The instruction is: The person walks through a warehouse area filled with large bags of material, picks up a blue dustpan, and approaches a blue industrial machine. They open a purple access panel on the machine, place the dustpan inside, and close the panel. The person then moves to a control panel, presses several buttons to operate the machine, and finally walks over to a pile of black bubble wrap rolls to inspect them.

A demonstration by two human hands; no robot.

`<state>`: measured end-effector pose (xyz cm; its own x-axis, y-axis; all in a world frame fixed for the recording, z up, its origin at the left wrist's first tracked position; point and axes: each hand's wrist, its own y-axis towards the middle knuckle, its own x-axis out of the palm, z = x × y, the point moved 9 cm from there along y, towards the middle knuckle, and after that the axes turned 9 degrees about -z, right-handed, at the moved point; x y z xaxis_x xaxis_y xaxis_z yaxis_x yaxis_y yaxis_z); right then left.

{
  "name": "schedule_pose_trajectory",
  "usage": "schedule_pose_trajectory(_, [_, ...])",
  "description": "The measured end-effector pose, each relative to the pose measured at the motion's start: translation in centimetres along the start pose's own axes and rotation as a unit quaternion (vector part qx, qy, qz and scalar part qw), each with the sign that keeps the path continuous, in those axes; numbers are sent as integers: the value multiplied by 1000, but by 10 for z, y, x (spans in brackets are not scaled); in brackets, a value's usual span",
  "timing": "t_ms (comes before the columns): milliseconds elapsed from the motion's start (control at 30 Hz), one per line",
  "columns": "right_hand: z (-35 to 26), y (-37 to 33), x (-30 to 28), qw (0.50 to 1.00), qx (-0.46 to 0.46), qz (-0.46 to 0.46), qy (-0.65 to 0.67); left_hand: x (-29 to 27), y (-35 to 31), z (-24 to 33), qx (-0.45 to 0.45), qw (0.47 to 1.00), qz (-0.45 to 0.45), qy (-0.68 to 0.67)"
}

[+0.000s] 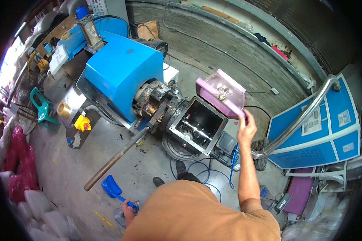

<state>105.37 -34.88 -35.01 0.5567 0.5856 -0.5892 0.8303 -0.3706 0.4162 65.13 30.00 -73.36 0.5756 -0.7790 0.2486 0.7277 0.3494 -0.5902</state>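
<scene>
Brown shirt (201,213) separates hands (128,211) (247,129) holding scoop (112,187) left, pink lid (230,89) right

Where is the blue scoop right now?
In the head view, the blue scoop is at lower left, held in the left hand, near the long metal bar.

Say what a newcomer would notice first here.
Probably the big blue machine, left of centre. Next, the pink lid, its corner held by the right hand, above the open metal hopper mid-picture. Lower left, the left hand grips a blue scoop.
</scene>
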Motion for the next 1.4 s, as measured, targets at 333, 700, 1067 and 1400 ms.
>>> schedule_pose_trajectory(333, [13, -189, 84, 992, 23, -120, -34, -111, 64, -65, -138, 981, 110, -86])
schedule_pose_trajectory(700, [-1, -195, 103, 984, -9, -153, -96, -191, 41, -66, -149, 931, 218, -251])
schedule_pose_trajectory(1067, [4, -204, 120, 976, 0, -167, -140, -208, 0, -98, -119, 969, 174, -131])
schedule_pose_trajectory(1400, [-20, -201, 106, 969, -10, -195, -149, -173, 43, -125, -156, 928, 195, -278])
